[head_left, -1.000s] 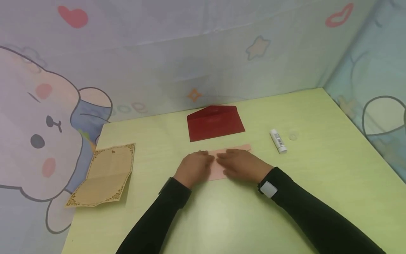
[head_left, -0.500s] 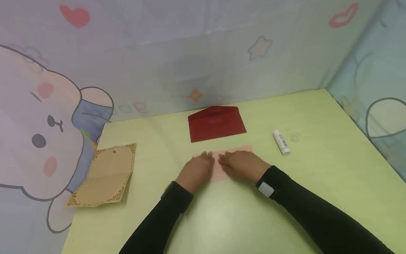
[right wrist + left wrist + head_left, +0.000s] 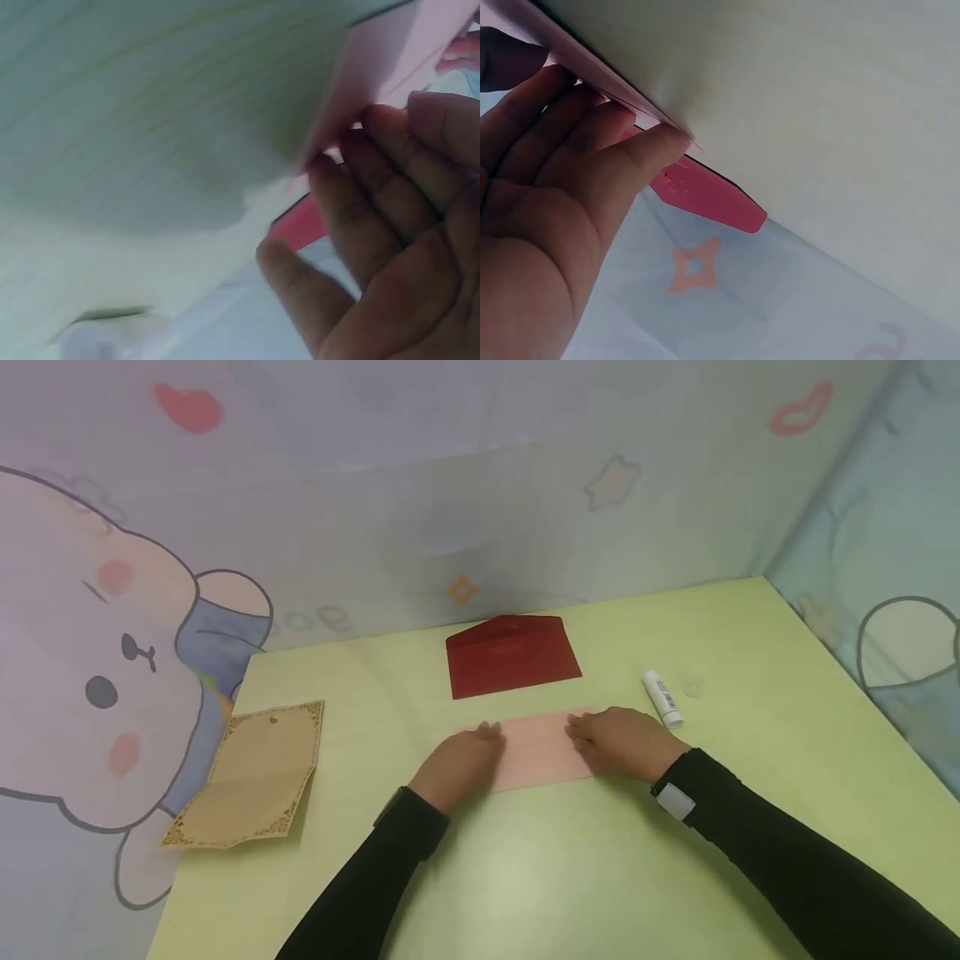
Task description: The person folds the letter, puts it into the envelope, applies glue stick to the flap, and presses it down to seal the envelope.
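Observation:
A pink envelope (image 3: 536, 752) lies flat on the table in the head view, its middle showing between the hands. My left hand (image 3: 459, 764) rests on its left part, fingertips at the upper edge. On the right part my right hand (image 3: 626, 743) presses with its fingertips. In the left wrist view, extended fingers (image 3: 649, 150) lie against the pink paper. The right wrist view has slightly bent fingers (image 3: 349, 210) touching it, with one finger held apart. Just behind lies a red envelope (image 3: 516, 660) with its pointed flap unfolded.
A white glue stick (image 3: 663, 700) lies right of the pink envelope, beside a small clear round cap (image 3: 693, 685). At the left table edge stands a creased tan sheet (image 3: 258, 777) with an ornate border. A printed cloth (image 3: 375, 527) hangs behind the table.
My right hand has slid right along the pink envelope, away from the left hand, uncovering more of its middle. The left hand stays nearly in place.

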### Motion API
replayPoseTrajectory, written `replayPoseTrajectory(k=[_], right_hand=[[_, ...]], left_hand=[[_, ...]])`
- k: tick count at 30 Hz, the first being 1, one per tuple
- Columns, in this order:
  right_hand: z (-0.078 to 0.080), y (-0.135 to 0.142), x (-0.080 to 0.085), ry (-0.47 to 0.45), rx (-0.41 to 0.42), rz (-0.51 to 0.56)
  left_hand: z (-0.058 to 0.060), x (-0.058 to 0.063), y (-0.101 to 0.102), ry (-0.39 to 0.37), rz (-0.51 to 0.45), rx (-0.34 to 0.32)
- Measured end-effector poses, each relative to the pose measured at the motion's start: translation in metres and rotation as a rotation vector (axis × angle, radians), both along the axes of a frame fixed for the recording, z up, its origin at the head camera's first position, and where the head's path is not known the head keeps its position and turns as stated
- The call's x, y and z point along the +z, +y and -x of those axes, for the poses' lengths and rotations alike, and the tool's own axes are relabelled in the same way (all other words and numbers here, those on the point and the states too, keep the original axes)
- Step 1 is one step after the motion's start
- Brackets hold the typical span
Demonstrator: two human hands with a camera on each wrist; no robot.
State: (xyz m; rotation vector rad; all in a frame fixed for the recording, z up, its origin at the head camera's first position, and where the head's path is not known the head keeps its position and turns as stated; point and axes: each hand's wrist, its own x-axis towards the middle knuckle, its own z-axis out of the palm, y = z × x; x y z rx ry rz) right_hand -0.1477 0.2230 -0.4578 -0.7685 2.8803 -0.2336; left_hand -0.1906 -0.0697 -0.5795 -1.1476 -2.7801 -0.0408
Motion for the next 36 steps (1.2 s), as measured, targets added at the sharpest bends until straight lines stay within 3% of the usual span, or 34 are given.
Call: replayPoseTrajectory(k=[4, 9, 10, 14, 16, 17, 19, 21, 23, 26, 29, 31, 33, 35, 36], right_hand=[[-0.001, -0.017, -0.002, 0.047, 0.039, -0.040], [-0.005, -0.052, -0.008, 0.080, 0.151, -0.017], [0.000, -0.051, -0.023, 0.108, 0.172, 0.010], [0.002, -0.046, -0.023, 0.106, 0.105, 0.005], [0.005, -0.034, -0.020, 0.048, 0.046, 0.001], [0.001, -0.031, -0.005, 0.007, 0.004, -0.024], [0.003, -0.016, -0.001, -0.043, -0.040, -0.033], [0.003, -0.001, 0.001, -0.057, -0.064, -0.026], [0.005, 0.009, 0.003, -0.037, -0.061, -0.024], [0.008, 0.009, 0.004, 0.025, -0.043, -0.040], [0.007, -0.009, 0.001, 0.041, 0.010, -0.060], [0.006, -0.027, -0.002, 0.021, 0.067, -0.059], [0.004, -0.043, -0.005, -0.004, 0.116, -0.024], [0.002, -0.053, -0.006, -0.013, 0.136, 0.004], [0.002, -0.056, -0.006, -0.011, 0.136, 0.009]], left_hand=[[0.005, -0.008, 0.004, 0.084, 0.021, -0.028], [0.001, -0.007, 0.012, 0.095, 0.018, 0.006], [0.000, -0.007, 0.014, 0.101, 0.014, 0.006], [-0.001, -0.005, 0.016, 0.113, -0.021, -0.006], [-0.009, 0.012, 0.014, 0.116, -0.023, -0.008], [-0.014, 0.023, 0.013, 0.098, -0.026, -0.002], [-0.025, 0.048, 0.012, 0.067, -0.026, 0.008], [-0.035, 0.071, 0.012, 0.049, -0.009, 0.013], [-0.038, 0.085, 0.010, 0.012, -0.002, 0.024], [-0.036, 0.083, 0.007, 0.003, 0.007, 0.017], [-0.032, 0.074, 0.006, -0.029, -0.001, 0.017], [-0.027, 0.063, 0.008, -0.053, -0.023, 0.023], [-0.019, 0.044, 0.008, -0.070, -0.074, 0.024], [-0.011, 0.025, 0.006, -0.059, -0.109, 0.017], [-0.008, 0.022, 0.006, -0.064, -0.114, 0.015]])
